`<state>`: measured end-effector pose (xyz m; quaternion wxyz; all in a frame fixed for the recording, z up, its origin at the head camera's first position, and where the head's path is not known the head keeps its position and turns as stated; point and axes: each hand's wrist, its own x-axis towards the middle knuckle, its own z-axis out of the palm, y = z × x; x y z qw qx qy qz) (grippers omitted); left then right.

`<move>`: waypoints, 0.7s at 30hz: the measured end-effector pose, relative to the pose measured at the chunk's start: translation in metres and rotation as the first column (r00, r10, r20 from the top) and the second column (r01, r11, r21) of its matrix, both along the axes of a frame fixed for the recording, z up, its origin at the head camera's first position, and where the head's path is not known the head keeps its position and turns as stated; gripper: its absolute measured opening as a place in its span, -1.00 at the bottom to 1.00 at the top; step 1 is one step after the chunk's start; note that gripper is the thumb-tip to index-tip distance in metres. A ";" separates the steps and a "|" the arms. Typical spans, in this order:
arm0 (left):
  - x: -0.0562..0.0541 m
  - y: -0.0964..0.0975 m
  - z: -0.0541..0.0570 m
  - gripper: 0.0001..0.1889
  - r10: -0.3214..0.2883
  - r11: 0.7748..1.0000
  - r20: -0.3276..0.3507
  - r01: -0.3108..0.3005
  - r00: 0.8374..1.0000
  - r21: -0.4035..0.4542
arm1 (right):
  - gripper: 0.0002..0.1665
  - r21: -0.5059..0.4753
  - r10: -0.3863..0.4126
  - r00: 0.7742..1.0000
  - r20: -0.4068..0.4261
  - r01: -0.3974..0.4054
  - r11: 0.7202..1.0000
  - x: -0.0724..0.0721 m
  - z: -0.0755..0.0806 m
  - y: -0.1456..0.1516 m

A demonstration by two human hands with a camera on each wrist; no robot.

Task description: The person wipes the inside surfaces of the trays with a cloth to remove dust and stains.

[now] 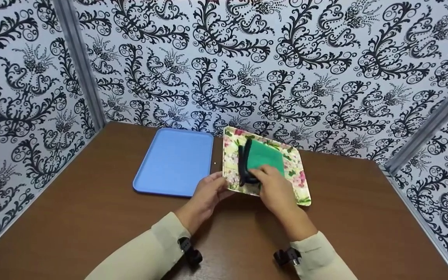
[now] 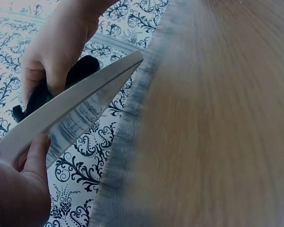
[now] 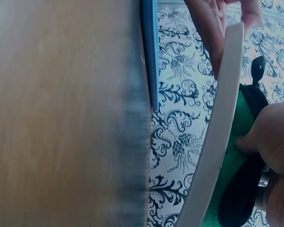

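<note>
A floral tray (image 1: 231, 155), rectangular with a pale rim, is held tilted above the brown table. My left hand (image 1: 211, 190) grips its near left corner, thumb on the upper side and fingers beneath, as the left wrist view also shows. Against the tray's patterned face lies a green pad (image 1: 265, 155) with a black handle (image 1: 244, 161). My right hand (image 1: 276, 188) grips that handle near its lower end. In the right wrist view, the handle's tip (image 3: 258, 70) has a small hole, and the green pad (image 3: 244, 116) sits close to the tray.
A flat blue tray (image 1: 175, 159) lies on the table (image 1: 103, 217) to the left of the floral tray. Patterned walls (image 1: 228, 58) enclose the table at the back and both sides. Each wrist wears a small black camera strap (image 1: 187, 247).
</note>
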<state>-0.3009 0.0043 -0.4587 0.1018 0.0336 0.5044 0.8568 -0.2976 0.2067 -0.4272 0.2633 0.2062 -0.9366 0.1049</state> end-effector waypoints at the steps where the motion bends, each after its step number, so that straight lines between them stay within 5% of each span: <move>1: 0.000 0.000 0.000 -0.53 0.000 1.000 -0.003 0.000 1.000 -0.001 | -0.43 -0.002 0.014 1.000 -0.015 -0.014 1.000 0.001 0.000 -0.002; 7: 0.002 0.000 0.001 -0.50 0.000 1.000 -0.025 0.000 1.000 0.007 | -0.46 0.032 0.140 0.988 -0.070 -0.138 0.990 0.002 -0.001 -0.005; 14: 0.002 0.000 0.003 -0.49 0.011 0.999 -0.023 -0.010 1.000 0.039 | -0.47 0.041 0.321 0.940 -0.118 -0.318 0.947 -0.007 0.001 0.007; 21: 0.002 -0.001 0.005 -0.43 0.047 0.997 0.002 -0.047 0.999 0.067 | -0.44 0.020 0.366 0.923 -0.122 -0.366 0.930 -0.019 0.002 0.029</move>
